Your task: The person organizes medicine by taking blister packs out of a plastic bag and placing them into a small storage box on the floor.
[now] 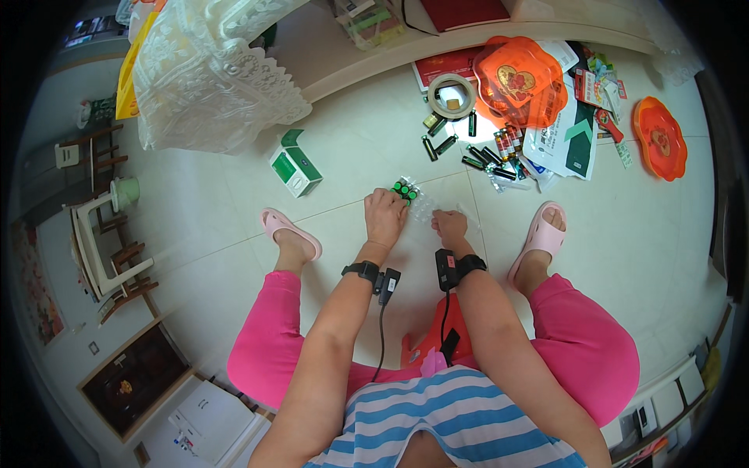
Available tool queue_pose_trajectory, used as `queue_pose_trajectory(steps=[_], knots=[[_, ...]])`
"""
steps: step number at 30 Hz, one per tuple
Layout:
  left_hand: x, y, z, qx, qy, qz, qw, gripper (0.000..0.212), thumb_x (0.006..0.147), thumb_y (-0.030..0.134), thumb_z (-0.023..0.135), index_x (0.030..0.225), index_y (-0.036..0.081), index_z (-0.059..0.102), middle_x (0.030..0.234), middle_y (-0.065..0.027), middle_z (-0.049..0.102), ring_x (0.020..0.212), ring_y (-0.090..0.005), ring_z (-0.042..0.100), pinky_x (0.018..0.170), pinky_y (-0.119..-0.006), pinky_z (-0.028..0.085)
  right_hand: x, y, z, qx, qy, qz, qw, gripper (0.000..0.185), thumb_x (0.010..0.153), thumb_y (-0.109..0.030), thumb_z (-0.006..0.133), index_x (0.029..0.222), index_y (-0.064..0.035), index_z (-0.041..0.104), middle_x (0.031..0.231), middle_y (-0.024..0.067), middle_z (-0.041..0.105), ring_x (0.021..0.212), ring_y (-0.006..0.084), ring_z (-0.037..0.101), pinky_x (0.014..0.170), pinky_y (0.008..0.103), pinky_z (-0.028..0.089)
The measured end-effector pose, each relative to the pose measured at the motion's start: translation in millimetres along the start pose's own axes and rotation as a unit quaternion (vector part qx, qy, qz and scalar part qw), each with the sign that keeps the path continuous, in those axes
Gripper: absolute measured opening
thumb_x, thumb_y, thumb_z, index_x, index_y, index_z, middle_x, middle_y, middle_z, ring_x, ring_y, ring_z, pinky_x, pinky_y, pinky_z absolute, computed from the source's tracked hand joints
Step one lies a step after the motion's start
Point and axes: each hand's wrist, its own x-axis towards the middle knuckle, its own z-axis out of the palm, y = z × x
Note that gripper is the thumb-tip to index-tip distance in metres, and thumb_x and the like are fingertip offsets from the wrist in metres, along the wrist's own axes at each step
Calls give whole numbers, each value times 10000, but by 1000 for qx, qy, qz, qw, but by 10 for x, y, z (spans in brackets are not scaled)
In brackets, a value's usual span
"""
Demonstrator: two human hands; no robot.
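Note:
A cluster of small vials with green caps [405, 189] stands on the tiled floor in front of me. My left hand [386, 215] curls over the near side of this cluster, its fingers against the vials. A clear plastic tray with moulded pockets [422, 209] extends from the vials towards my right hand [450, 226], which pinches its near edge. Ahead and to the left stands a green and white carton [296, 171] with its top flap raised. Several dark vials [430, 148] lie loose on the floor, ahead and to the right.
A roll of tape [432, 98], orange flower-shaped plastic trays [490, 70], vials with red labels [507, 144] and a white and green pouch [553, 143] crowd the floor ahead right. Another orange tray [659, 155] lies farther right. A lace cloth [216, 88] hangs at upper left. My slippered feet flank my hands.

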Motion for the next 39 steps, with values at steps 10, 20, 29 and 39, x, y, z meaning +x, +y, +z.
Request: queue_pose_trajectory(steps=[10,20,29,39], knots=[[74,25,61,-6,7,14,1000,112,625,75,748,705,98,673,815,12,593,897,-200,530,792,-374,359,18,-18,-11,-10,6,11,1000,171,745,-151,705,737,0,623,673,92,646,539,157,604,424,260,404],[10,6,118,9,-7,19,1000,66,671,66,708,677,101,653,796,10,583,899,-189,535,793,-371,361,5,-29,-7,-2,8,-9,1000,162,729,-95,677,733,57,621,634,116,642,516,166,620,469,273,499],[33,7,36,4,-19,14,1000,95,647,101,744,720,111,683,830,11,612,912,-190,546,805,-369,369,-3,-35,27,-3,5,10,1000,144,739,-91,661,751,50,633,650,111,644,515,163,615,468,272,493],[11,126,-292,-3,-14,-31,999,181,655,126,765,823,96,702,893,-3,637,929,-211,549,791,-364,387,-87,-49,-5,-7,-37,-10,999,174,755,-149,676,731,11,611,627,87,624,509,154,593,427,275,425]])
